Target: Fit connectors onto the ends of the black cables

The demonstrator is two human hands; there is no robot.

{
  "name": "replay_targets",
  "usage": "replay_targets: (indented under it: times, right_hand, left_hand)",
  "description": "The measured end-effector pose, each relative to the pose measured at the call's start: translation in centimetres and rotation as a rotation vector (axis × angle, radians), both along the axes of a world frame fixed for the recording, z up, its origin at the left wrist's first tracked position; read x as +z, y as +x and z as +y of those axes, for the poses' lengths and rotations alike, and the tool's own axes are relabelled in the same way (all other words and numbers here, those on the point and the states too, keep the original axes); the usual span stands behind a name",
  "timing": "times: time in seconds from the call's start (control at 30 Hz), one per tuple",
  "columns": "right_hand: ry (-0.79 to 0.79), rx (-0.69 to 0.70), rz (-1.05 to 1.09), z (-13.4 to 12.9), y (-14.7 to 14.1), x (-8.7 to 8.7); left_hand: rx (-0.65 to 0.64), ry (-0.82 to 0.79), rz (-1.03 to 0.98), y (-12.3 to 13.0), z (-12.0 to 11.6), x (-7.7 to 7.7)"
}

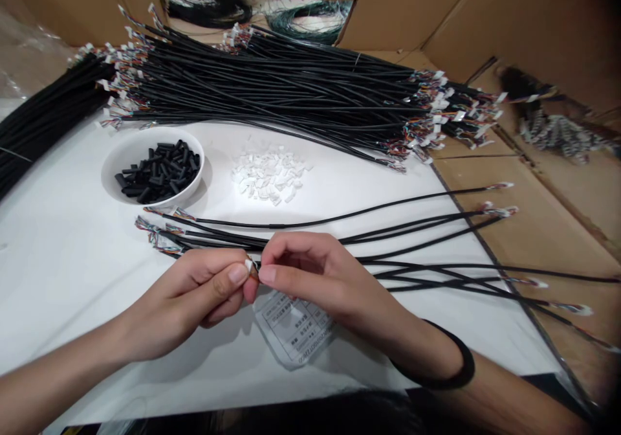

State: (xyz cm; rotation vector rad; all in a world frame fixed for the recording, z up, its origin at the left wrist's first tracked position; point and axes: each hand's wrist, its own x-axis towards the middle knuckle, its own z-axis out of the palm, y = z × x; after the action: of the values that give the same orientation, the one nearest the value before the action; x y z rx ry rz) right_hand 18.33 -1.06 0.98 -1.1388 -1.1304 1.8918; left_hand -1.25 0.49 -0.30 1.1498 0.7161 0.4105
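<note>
Small white connector (249, 265) held above a white table (204, 383)

The person's left hand (206, 292) pinches the connector between 1 thumb and forefinger; the right hand (317, 279) is just beside it, its grip impossible to tell, nearer than the white bowl (108, 179).

Beyond the left hand (198, 296) and right hand (323, 279), the white worktop (53, 254) is piled with heaped black cables (272, 85); nearer, a bowl (111, 173) and white pieces (269, 173) are set. Loose cables (270, 226) are spread just past the hands; a printed packet (294, 334) is partly hidden by the right.
</note>
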Motion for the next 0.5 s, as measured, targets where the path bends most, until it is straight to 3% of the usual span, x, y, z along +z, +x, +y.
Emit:
replay_targets:
  times: [0.33,0.5]
  right_hand:
    - [-0.024,0.001,0.022,-0.04,-0.01,-0.05]
    - [-0.018,0.011,0.018,0.04,-0.05,-0.03]
  left_hand:
    - [-0.023,0.037,0.041,0.02,0.08,0.01]
    - [-0.038,0.136,0.088,-0.04,0.11,0.04]
